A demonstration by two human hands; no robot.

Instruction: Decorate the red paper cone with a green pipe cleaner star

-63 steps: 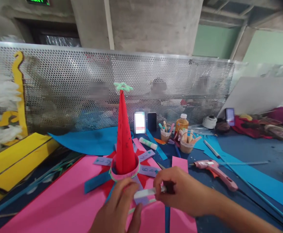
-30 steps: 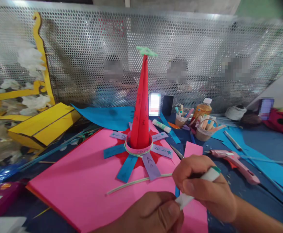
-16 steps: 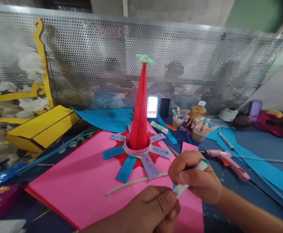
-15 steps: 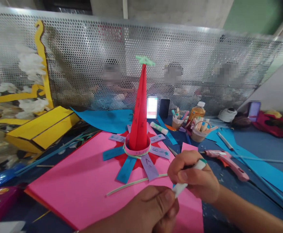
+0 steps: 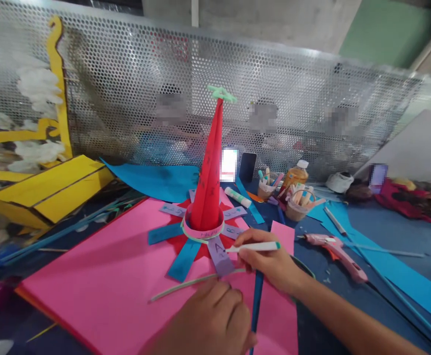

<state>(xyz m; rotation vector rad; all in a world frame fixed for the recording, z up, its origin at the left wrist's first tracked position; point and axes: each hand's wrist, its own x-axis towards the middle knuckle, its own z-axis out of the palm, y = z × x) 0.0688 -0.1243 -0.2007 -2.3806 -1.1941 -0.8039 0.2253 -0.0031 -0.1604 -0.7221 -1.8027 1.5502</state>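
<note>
In my head view, the right hand (image 5: 272, 266) grips the white marker (image 5: 260, 246), tip at the lilac paper strip (image 5: 223, 265) lettered "A"; I cannot confirm contact. The strip extends from the base of the red cone (image 5: 205, 192) across the pink sheet (image 5: 89, 281). The left hand (image 5: 215, 318) is curled above the sheet's near part; I cannot tell whether it encloses anything. The hot-glue gun (image 5: 343, 259) lies beyond the sheet's right edge.

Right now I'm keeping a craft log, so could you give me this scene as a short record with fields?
Right hand: holds white marker, tip at the purple strip lettered A
Left hand: curled over pink sheet; contents hidden
Red cone: upright inside pink ring, pale green star on top
Pink glue gun: lying on dark blue table, right of the cone
</note>
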